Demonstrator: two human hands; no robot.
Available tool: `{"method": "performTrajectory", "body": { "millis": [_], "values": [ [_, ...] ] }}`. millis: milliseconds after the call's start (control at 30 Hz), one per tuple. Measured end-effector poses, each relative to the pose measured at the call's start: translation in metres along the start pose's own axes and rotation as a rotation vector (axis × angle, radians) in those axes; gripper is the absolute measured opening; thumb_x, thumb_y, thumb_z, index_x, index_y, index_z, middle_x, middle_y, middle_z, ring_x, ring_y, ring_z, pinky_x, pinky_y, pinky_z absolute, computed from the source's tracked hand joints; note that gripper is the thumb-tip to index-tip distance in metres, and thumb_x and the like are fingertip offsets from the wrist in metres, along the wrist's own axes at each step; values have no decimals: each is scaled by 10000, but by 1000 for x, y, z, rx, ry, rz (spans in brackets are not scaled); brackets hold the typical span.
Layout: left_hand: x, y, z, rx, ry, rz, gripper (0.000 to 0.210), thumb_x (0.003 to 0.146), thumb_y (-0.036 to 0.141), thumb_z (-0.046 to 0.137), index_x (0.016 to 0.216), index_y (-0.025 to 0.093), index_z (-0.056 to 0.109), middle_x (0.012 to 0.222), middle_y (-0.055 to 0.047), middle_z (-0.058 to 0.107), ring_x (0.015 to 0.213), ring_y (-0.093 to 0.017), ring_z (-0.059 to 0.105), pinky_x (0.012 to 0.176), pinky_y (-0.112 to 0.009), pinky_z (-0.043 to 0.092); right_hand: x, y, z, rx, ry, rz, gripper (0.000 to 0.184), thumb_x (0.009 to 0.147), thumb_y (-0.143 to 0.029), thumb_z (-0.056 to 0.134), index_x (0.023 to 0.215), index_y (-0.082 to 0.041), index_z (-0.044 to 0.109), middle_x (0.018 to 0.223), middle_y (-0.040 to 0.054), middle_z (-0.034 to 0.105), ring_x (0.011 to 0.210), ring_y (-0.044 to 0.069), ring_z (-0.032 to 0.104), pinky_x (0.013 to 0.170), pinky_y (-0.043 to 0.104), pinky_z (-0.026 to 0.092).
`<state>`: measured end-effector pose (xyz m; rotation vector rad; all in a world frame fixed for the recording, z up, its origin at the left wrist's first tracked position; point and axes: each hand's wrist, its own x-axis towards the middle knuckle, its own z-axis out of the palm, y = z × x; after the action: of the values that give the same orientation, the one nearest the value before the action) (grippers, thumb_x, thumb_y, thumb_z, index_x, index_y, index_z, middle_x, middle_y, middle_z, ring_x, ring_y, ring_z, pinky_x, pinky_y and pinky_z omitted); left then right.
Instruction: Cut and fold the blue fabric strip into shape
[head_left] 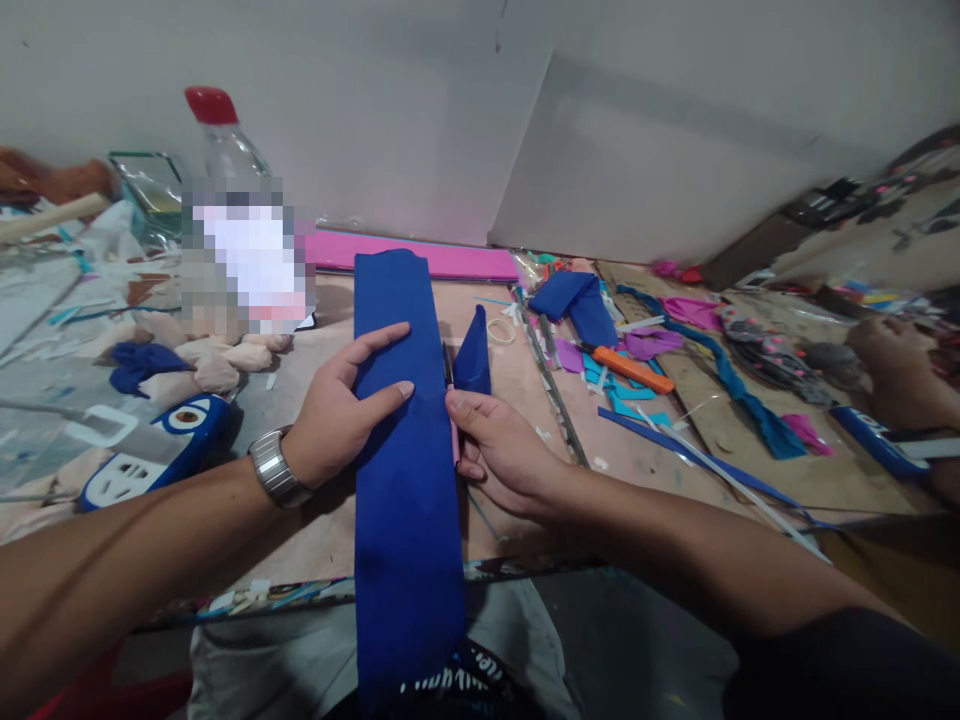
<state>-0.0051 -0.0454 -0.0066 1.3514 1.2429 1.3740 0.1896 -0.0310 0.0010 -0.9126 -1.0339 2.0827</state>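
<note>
A long blue strip of folded cloth or felt (405,480) runs from the middle of the table over the front edge toward my body. My left hand (337,400) lies on it, thumb and index finger stretched out flat and apart. At the strip's right edge my right hand (499,440) is closed around a slim pink tool (454,440), which looks like a utility knife; its thin dark tip points away from me along the edge. Just beyond those fingers, a narrow blue piece (472,355) stands up, curled. My palm hides part of the tool.
Pink strips (420,258) lie against the wall. Rightward are an orange utility knife (628,368), a metal ruler (555,390), a tape ring (501,331) and coloured scraps. Leftward stand a red-capped bottle (225,140) and a blue-white power strip (157,450). Another person's hand (892,355) is far right.
</note>
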Motion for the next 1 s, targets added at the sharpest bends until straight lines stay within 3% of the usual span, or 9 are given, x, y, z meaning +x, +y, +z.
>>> {"method": "performTrajectory", "body": {
  "millis": [533,1000],
  "values": [
    [-4,1,1,34,-53,41,650,856,327,791,1466,214,598,1480,-104,639,1346,-316,615,1230,-510,434,0,-3,1,30,35,-30,505,732,-552,905,696,-169,577,558,-76,515,436,34,362,355,175,214],
    [-5,0,2,42,-56,44,650,860,314,785,1469,205,589,1493,-98,630,1357,-305,608,1235,-492,433,3,-2,-1,17,35,-49,514,770,-576,869,659,-167,579,530,-64,525,420,36,379,345,175,194]
  ]
}}
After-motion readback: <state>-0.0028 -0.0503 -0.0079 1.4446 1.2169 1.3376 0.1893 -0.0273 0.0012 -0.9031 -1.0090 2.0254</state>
